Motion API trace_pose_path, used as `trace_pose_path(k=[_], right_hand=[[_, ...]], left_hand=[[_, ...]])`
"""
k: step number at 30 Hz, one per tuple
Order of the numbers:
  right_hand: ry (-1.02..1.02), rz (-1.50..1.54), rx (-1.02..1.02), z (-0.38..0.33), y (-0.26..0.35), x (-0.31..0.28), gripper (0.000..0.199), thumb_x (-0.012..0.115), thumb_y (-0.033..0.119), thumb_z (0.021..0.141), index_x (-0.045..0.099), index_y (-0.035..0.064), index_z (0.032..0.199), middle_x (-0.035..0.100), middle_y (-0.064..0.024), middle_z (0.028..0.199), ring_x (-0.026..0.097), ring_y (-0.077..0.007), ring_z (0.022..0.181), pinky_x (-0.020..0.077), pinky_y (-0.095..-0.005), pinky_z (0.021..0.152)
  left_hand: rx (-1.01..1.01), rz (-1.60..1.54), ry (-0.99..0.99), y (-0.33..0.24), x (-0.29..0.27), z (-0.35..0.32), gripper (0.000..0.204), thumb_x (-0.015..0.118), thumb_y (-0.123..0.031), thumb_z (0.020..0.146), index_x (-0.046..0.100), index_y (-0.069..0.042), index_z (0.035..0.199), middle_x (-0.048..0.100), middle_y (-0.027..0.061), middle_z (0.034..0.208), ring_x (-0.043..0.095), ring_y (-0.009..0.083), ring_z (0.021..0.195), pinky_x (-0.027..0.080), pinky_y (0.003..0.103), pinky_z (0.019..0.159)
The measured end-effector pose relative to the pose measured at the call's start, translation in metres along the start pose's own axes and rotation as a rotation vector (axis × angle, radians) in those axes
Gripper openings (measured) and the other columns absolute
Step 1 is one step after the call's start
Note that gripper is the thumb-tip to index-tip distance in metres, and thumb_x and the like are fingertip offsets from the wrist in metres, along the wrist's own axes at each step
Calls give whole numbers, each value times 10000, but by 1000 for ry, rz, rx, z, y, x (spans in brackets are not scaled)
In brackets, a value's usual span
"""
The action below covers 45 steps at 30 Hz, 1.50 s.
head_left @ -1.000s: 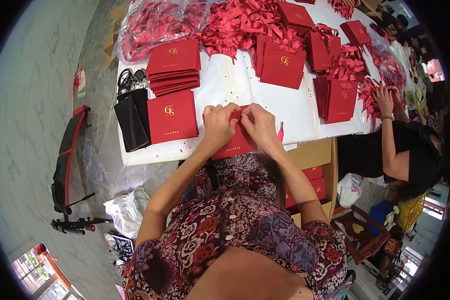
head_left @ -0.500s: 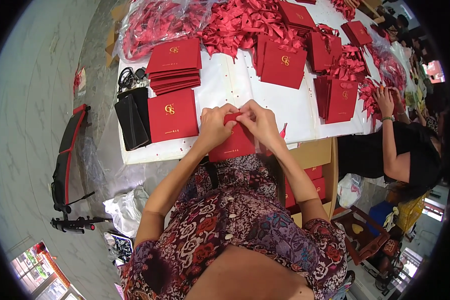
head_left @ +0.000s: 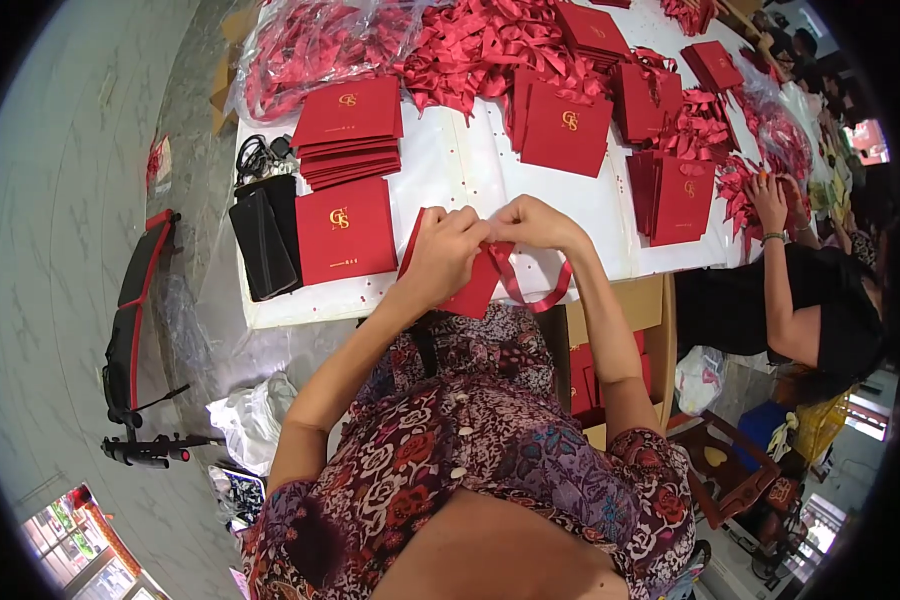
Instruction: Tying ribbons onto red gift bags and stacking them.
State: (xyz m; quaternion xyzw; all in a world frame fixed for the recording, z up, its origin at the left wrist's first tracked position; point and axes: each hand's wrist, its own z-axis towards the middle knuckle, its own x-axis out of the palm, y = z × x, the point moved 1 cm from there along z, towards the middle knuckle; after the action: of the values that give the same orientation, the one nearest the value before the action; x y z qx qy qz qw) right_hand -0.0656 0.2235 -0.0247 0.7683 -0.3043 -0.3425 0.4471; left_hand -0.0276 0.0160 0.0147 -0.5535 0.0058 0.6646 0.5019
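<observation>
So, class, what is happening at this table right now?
A person at a white table holds a red envelope in the left hand, while the right hand works a red ribbon looping from it. Stacks of red envelopes and heaps of ribbon bows lie around. Another person's hand reaches among bows on the right.

Flat red gift bag [head_left: 346,230] with gold emblem on white table [head_left: 450,170]; stack of red bags [head_left: 350,130] just behind; more at right [head_left: 682,198].

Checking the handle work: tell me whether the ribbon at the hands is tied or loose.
Loose: the ribbon hangs in an open loop below both hands, left hand, right hand, beside the red bag.
</observation>
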Motion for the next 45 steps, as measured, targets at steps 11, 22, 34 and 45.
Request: trace_pose_path(k=[11, 22, 34, 45], right_hand=[[-713, -324, -138, 17, 8, 0, 325, 668, 328, 862, 736, 10, 857, 665, -142, 728, 650, -236, 687, 486, -357, 641], [-160, -434, -40, -39, 29, 23, 327, 777, 319, 804, 661, 16, 760, 560, -43, 616, 549, -110, 610, 431, -291, 565], [-534, -17, -7, -8, 3, 20, 293, 736, 275, 860, 648, 24, 737, 599, -28, 578, 566, -111, 530, 429, -290, 504], [-582, -325, -412, -36, 61, 42, 374, 819, 187, 746, 628, 35, 1030, 613, -129, 1013, 642, -252, 826, 511, -362, 730]], left_hand=[[-254, -177, -32, 8, 7, -2, 166, 782, -127, 739, 659, -104, 848, 643, 37, 830, 614, 211, 787, 378, 351, 793], [-380, -163, -157, 40, 17, 0, 195, 736, -203, 791, 647, -94, 926, 637, 57, 876, 624, 230, 873, 374, 392, 794], [-705, -969, 64, -17, 40, -46, 102, 477, -132, 1025, 478, -32, 1046, 578, 35, 809, 560, 109, 763, 455, 264, 698], [-766, -787, 139, 42, 5, -56, 162, 624, -156, 974, 622, -25, 1070, 617, -27, 773, 555, 37, 694, 478, 201, 645]])
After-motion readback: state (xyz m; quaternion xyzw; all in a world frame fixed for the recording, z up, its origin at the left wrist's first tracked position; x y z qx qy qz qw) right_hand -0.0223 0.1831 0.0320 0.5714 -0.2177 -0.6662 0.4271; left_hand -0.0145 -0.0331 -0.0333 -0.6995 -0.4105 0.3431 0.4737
